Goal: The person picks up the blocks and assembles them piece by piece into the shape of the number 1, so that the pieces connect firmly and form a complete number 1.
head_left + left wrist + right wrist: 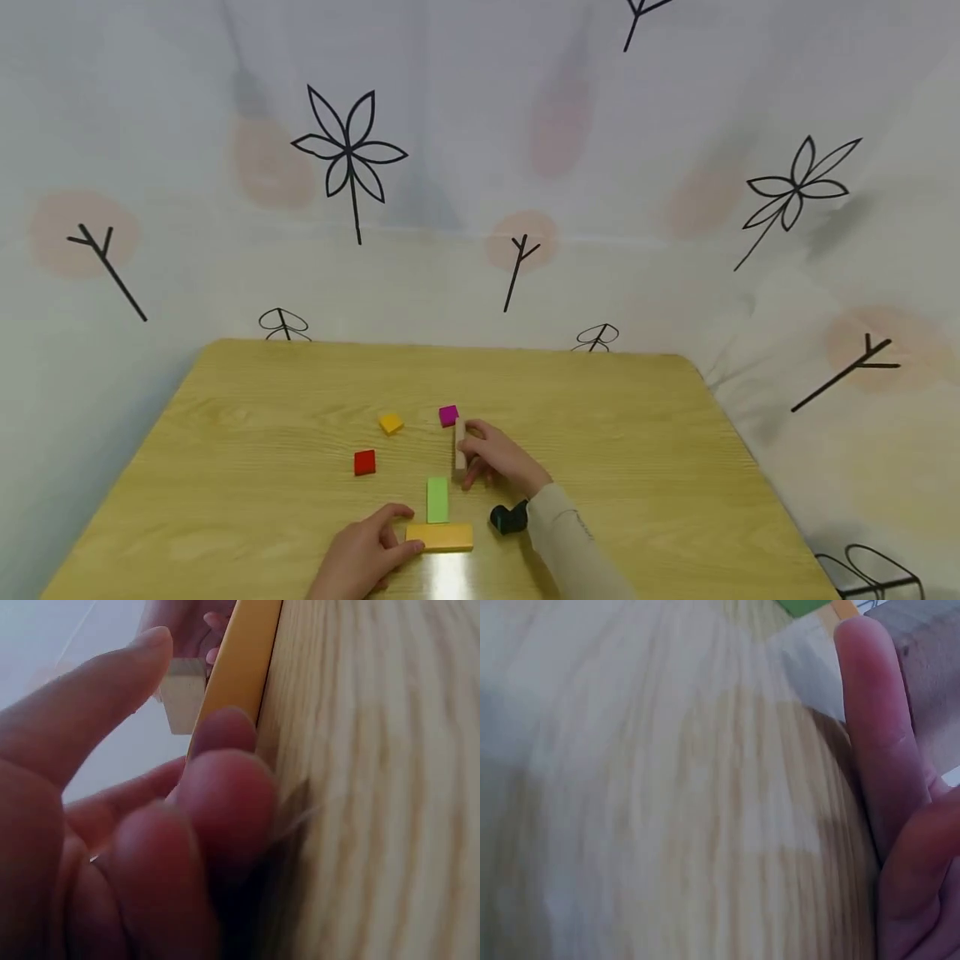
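My right hand [506, 458] holds a plain wooden block [460, 450] between thumb and fingers, just past a green block [437, 500]. In the right wrist view a finger lies along that grey-looking wooden block [930, 675]. A long yellow block [442, 537] lies crosswise below the green one. The left hand [360, 550] is at its left end, a digit touching the block's corner and the index finger held off it. In the left wrist view fingertips [225, 795] are near the yellow block's side [244, 660].
A red block [364, 462], a small orange-yellow block [391, 424] and a magenta block [448, 415] lie farther back on the wooden table [600, 417]. A black wrist camera [508, 519] is by the right sleeve. A patterned cloth [450, 167] hangs behind.
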A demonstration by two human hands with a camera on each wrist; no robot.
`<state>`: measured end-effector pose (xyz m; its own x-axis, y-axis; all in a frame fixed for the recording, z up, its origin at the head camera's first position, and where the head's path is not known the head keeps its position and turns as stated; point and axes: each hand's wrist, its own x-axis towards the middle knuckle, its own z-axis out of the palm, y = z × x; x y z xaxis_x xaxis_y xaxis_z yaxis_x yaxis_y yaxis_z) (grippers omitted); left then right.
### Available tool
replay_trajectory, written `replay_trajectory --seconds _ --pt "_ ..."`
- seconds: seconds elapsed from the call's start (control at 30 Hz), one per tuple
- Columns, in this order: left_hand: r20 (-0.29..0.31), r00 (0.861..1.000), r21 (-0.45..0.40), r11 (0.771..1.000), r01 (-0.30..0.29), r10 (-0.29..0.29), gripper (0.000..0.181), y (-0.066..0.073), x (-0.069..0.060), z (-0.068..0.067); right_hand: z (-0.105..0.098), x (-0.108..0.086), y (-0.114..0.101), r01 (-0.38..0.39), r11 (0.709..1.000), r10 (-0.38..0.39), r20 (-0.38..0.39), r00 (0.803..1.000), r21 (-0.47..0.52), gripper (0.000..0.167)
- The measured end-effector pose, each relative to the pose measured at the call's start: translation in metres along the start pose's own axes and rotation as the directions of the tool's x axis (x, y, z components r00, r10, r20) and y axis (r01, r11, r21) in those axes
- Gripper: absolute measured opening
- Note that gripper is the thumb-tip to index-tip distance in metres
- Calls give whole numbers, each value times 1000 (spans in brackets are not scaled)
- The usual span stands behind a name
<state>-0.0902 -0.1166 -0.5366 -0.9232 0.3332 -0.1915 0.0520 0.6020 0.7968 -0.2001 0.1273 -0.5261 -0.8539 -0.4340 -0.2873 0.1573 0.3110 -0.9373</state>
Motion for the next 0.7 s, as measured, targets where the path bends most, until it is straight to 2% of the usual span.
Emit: replay_trajectory --seconds 0.13,0.27,0.53,0.7 --pt "-2 999 -57 998 -37 37 46 4 8 7 -9 -3 -1 3 999 -4 -42 999 -42 57" --pt "12 1000 -89 996 -25 27 46 5 7 7 -9 -7 -1 4 997 -8 -58 998 -72 57" --pt "20 1000 -44 999 0 1 49 1 -3 1 10 -13 3 -7 1000 5 -92 996 -26 67" --pt "10 1000 7 1000 -22 22 49 -2 -6 -1 17 -11 6 -20 999 14 -120 993 -44 66"
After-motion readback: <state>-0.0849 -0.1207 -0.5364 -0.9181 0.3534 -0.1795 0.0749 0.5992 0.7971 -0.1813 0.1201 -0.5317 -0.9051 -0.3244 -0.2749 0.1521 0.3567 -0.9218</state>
